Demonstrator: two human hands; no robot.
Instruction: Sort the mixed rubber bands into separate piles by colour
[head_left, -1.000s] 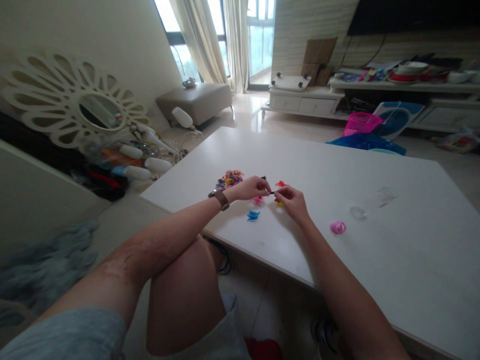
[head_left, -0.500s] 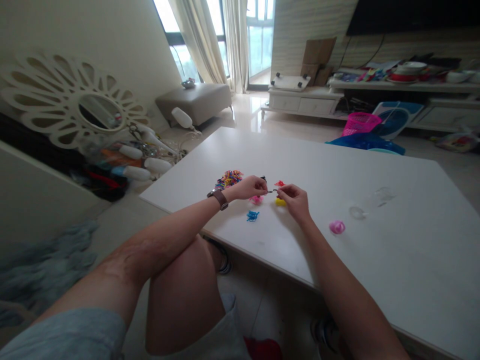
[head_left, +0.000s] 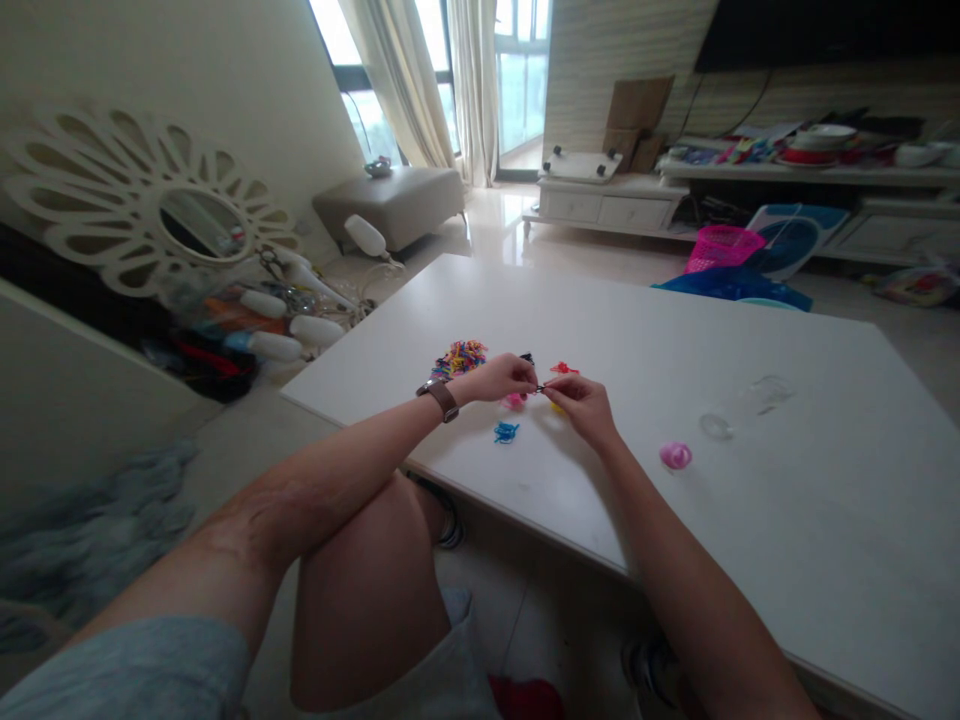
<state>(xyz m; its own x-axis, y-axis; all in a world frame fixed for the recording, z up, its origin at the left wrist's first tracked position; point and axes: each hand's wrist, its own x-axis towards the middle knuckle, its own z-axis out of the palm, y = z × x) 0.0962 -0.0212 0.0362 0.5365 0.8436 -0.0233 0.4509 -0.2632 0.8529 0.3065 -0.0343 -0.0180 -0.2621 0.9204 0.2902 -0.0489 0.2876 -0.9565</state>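
My left hand (head_left: 514, 376), a watch on its wrist, pinches a small black elastic band (head_left: 539, 389) over the table. The fingertips of my right hand (head_left: 585, 405) are closed at the same spot, nearly meeting the left ones. Fingers cover most of what they hold. A pile of mixed-colour bands (head_left: 463, 358) lies beyond my left wrist. Around the hands are small heaps in blue (head_left: 506, 433), red (head_left: 564, 368) and black (head_left: 528, 358). Pink pieces (head_left: 517, 402) and yellow ones (head_left: 557, 407) are partly hidden by my hands.
On the white table (head_left: 720, 560), a pink lid-like piece (head_left: 676, 456), a clear ring-shaped piece (head_left: 716, 426) and a clear container (head_left: 768, 394) lie to the right. My knee (head_left: 375, 540) is beside the near edge. A pink basket (head_left: 721, 247) stands beyond the far edge.
My right hand has moved slightly left, closing the gap to my left hand. The black loops seen apart between the fingers are now together and mostly covered.
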